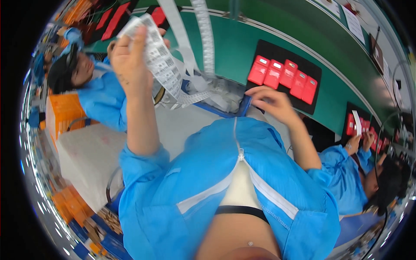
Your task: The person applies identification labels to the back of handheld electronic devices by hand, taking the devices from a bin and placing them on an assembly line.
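Note:
My left hand [132, 58] is raised at the upper left, closed on a white label strip [162, 63] printed with small dark blocks. The strip hangs down toward a blue-rimmed bin [216, 110] of crumpled white and clear scrap. My right hand [275, 104] is beside the bin's right end, fingers bent and apart, with nothing visible in it. Whether its fingertips touch the bin's rim I cannot tell. Just beyond it, several red phone-shaped pieces [288, 73] lie in a row on a black mat [266, 47].
The green bench [229, 39] runs across the far side. White bands [203, 34] hang down over the bin. One co-worker [97, 89] in blue sits at left; another [346, 173] at right holds a white strip [357, 123] over more red pieces. Orange crates [65, 112] stand at left.

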Action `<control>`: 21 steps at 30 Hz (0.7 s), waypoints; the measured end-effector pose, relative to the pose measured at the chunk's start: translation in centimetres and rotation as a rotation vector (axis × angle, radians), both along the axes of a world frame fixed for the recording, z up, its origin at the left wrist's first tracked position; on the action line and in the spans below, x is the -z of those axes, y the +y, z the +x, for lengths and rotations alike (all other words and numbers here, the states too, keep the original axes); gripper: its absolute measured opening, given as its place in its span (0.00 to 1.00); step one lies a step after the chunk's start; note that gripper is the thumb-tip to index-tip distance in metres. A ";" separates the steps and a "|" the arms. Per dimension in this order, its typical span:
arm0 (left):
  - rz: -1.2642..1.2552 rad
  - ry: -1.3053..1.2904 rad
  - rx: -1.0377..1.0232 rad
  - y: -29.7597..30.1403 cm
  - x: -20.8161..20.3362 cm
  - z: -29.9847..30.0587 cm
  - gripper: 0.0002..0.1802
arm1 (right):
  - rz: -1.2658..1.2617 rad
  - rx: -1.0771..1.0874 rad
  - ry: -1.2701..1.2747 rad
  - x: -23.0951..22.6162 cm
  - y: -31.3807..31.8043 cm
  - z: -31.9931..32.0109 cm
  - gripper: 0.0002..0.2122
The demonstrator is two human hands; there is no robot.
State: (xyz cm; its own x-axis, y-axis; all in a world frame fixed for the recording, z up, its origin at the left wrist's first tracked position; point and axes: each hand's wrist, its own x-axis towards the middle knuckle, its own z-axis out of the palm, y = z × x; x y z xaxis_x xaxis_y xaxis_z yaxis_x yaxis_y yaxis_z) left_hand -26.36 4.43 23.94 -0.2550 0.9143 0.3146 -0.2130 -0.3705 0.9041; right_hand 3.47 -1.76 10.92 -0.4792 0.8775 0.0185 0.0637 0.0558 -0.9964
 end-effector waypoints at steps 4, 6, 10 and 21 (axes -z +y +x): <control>-0.341 0.005 0.427 0.4 4.8 4.3 0.11 | 0.582 -0.376 0.667 -14.5 -2.8 3.9 0.11; -0.513 0.079 0.593 0.1 7.9 6.3 0.11 | 0.373 -0.432 0.922 -18.7 -5.5 3.4 0.07; -0.604 0.056 0.744 -1.3 12.5 10.1 0.11 | 0.364 -0.429 0.977 -21.0 -5.1 3.7 0.11; -0.704 0.061 0.333 -1.0 21.0 16.5 0.11 | 0.128 0.439 0.359 -7.0 3.1 15.0 0.09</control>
